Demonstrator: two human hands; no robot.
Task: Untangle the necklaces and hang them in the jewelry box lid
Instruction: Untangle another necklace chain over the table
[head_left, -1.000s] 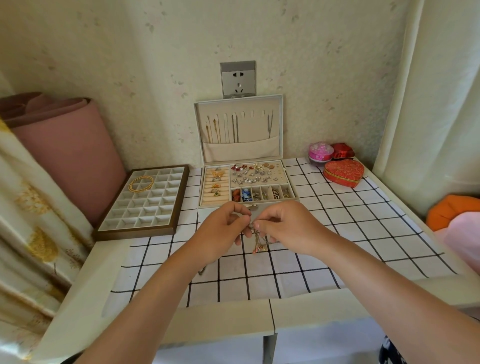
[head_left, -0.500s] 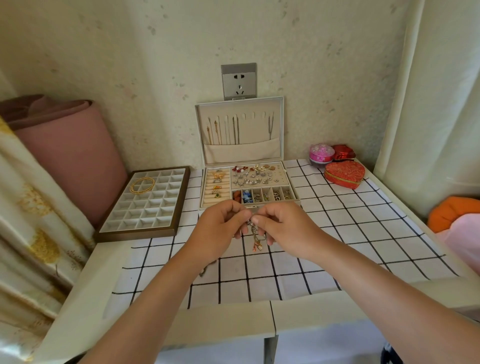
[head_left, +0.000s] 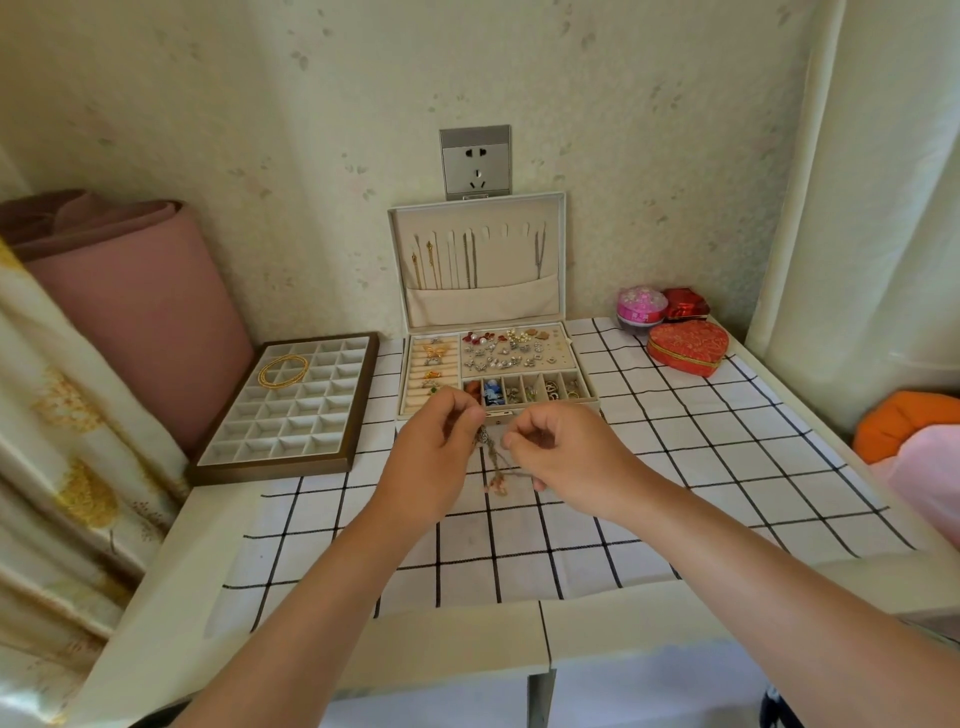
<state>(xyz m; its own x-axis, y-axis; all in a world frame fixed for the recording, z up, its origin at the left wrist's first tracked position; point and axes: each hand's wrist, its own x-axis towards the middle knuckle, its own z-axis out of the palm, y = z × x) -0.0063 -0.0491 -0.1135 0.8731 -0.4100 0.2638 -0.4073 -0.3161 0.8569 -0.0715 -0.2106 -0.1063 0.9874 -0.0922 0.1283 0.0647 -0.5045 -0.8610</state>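
Hands are meeting above the counter (head_left: 156, 597) centre: left hand (head_left: 439, 452) and right hand (head_left: 571, 460) are both pinching the tangled necklaces (head_left: 492, 460), which are dangling between them, just near of the jewelry box. Jewelry box lid (head_left: 480, 306) is standing upright at the far side, holding several hanging chains.

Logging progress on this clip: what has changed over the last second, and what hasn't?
The left hand and right hand have drawn slightly apart, both still pinching the tangled necklaces, which now show more between them. Nothing was let go. The jewelry box, the chains hanging in its lid and the grid tray stayed put.
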